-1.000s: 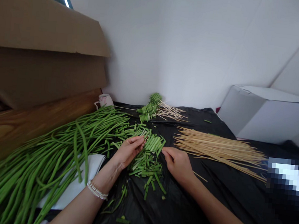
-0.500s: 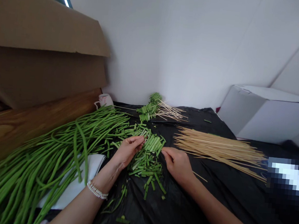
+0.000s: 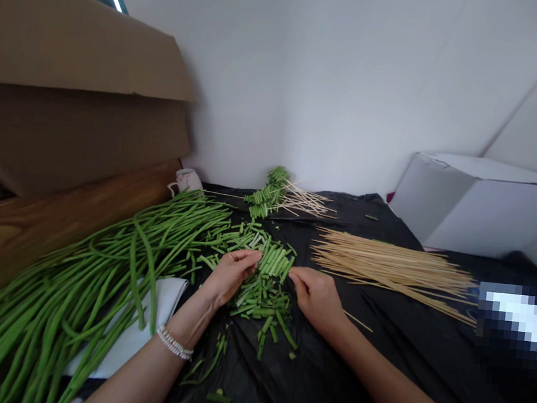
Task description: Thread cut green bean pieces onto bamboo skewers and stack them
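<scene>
Between my hands a row of cut green bean pieces (image 3: 276,259) sits side by side on a bamboo skewer. My right hand (image 3: 316,293) is closed at the row's right end, gripping the skewer, whose bare end (image 3: 358,320) sticks out behind the hand. At the row's left end, my left hand (image 3: 235,274) pinches thumb and forefinger together; what lies between those fingertips is too small to make out. Loose cut bean pieces (image 3: 261,305) lie in a heap beneath and between the hands.
Long whole beans (image 3: 100,274) cover the left side, partly over a white sheet (image 3: 167,296). Bamboo skewers (image 3: 395,264) lie at right on the black plastic (image 3: 327,384). Finished bean skewers (image 3: 269,195) are stacked at the back, near a mug (image 3: 188,180). Cardboard (image 3: 76,126) and a white box (image 3: 477,202) flank the table.
My left fingertips have shifted slightly down along the left end of the row and pinch closer together. My right hand stays almost still, still gripping the skewer.
</scene>
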`<state>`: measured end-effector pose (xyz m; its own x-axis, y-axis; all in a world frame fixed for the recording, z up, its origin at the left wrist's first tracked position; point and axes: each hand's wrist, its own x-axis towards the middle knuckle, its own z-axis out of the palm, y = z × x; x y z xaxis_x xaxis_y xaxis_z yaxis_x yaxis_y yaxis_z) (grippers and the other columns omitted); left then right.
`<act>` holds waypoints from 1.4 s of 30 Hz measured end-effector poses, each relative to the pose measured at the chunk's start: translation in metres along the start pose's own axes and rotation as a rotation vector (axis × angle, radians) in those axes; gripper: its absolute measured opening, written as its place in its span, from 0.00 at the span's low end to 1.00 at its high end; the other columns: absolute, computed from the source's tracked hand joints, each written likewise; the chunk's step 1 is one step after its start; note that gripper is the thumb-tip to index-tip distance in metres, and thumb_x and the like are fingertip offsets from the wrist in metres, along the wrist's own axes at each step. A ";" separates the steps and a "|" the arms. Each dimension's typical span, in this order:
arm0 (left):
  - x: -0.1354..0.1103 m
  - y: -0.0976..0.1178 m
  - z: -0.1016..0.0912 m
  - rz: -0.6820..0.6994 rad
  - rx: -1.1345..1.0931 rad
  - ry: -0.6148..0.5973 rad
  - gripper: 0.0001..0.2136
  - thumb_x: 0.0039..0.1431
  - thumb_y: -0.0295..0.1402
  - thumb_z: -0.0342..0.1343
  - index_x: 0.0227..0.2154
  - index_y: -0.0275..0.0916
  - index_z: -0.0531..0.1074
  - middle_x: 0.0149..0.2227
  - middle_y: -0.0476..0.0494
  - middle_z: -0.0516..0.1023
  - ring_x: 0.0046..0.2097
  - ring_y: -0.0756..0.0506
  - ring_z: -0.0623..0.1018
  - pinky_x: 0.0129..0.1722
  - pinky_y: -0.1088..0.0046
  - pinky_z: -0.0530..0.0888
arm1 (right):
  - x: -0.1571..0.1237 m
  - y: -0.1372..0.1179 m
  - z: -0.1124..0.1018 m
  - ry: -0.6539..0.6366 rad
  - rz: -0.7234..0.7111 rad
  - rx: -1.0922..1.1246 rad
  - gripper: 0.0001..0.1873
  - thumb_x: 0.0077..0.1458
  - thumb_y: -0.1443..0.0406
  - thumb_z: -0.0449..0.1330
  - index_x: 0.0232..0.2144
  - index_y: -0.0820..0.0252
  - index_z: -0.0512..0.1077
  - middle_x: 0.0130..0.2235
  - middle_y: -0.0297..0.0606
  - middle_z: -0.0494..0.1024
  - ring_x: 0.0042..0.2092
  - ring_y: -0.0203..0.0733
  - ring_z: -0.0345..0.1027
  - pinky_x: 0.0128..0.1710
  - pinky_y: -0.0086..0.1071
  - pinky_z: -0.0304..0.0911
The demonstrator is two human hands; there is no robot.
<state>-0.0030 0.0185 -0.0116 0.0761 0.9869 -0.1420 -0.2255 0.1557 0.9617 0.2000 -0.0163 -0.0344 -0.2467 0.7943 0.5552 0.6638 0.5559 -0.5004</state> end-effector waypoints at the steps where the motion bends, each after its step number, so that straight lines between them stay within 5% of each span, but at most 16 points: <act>1: 0.000 -0.001 0.000 0.003 0.002 0.000 0.12 0.39 0.37 0.69 0.26 0.34 0.78 0.24 0.48 0.73 0.25 0.54 0.68 0.27 0.77 0.65 | 0.000 0.000 0.000 0.002 0.000 -0.002 0.14 0.61 0.67 0.48 0.35 0.57 0.74 0.36 0.38 0.79 0.38 0.39 0.73 0.41 0.29 0.63; 10: -0.001 -0.002 -0.002 0.067 0.150 -0.015 0.11 0.43 0.38 0.67 0.26 0.35 0.79 0.21 0.51 0.72 0.24 0.54 0.66 0.26 0.77 0.62 | -0.001 0.000 -0.001 -0.016 0.001 -0.007 0.13 0.60 0.68 0.49 0.34 0.57 0.74 0.35 0.38 0.79 0.38 0.39 0.73 0.41 0.28 0.63; 15: -0.003 0.005 0.001 0.071 0.033 -0.050 0.11 0.42 0.38 0.68 0.26 0.36 0.78 0.24 0.50 0.73 0.27 0.54 0.69 0.30 0.77 0.66 | 0.004 -0.003 -0.005 0.049 0.005 0.066 0.13 0.60 0.67 0.49 0.34 0.57 0.74 0.31 0.36 0.79 0.33 0.38 0.72 0.36 0.28 0.63; 21: 0.005 0.011 -0.010 0.228 0.039 0.213 0.21 0.42 0.38 0.66 0.41 0.37 0.74 0.31 0.47 0.76 0.30 0.52 0.72 0.32 0.76 0.68 | 0.011 -0.002 -0.016 0.208 0.147 0.132 0.11 0.59 0.64 0.52 0.32 0.57 0.74 0.22 0.31 0.74 0.25 0.36 0.69 0.29 0.27 0.60; 23: 0.010 0.008 -0.015 0.313 0.189 0.279 0.16 0.44 0.36 0.64 0.37 0.36 0.72 0.30 0.49 0.74 0.30 0.52 0.71 0.31 0.76 0.67 | 0.012 -0.001 -0.017 0.222 0.165 0.131 0.11 0.58 0.64 0.52 0.32 0.58 0.74 0.22 0.31 0.74 0.25 0.36 0.69 0.29 0.27 0.61; 26: 0.013 0.000 -0.018 0.364 0.552 0.170 0.08 0.46 0.32 0.62 0.30 0.36 0.72 0.27 0.49 0.73 0.30 0.50 0.71 0.32 0.74 0.67 | 0.011 0.000 -0.017 0.218 0.131 0.105 0.11 0.58 0.64 0.52 0.32 0.58 0.75 0.25 0.33 0.77 0.28 0.38 0.71 0.32 0.29 0.62; 32: 0.006 -0.006 -0.017 0.547 1.193 0.101 0.07 0.54 0.30 0.55 0.34 0.40 0.77 0.35 0.44 0.78 0.39 0.43 0.73 0.44 0.64 0.67 | 0.010 -0.001 -0.014 0.185 0.093 0.060 0.11 0.59 0.65 0.52 0.34 0.58 0.75 0.29 0.36 0.79 0.31 0.40 0.73 0.34 0.30 0.63; 42: 0.004 -0.005 -0.018 0.606 1.358 0.051 0.06 0.53 0.26 0.55 0.32 0.39 0.76 0.31 0.45 0.75 0.37 0.42 0.72 0.42 0.64 0.67 | 0.008 0.001 -0.010 0.137 0.075 0.031 0.11 0.59 0.65 0.52 0.34 0.57 0.75 0.32 0.35 0.80 0.34 0.40 0.73 0.35 0.30 0.62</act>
<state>-0.0193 0.0223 -0.0216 0.2640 0.8909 0.3696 0.8482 -0.3969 0.3508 0.2059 -0.0121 -0.0234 -0.0976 0.7943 0.5996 0.6537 0.5054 -0.5632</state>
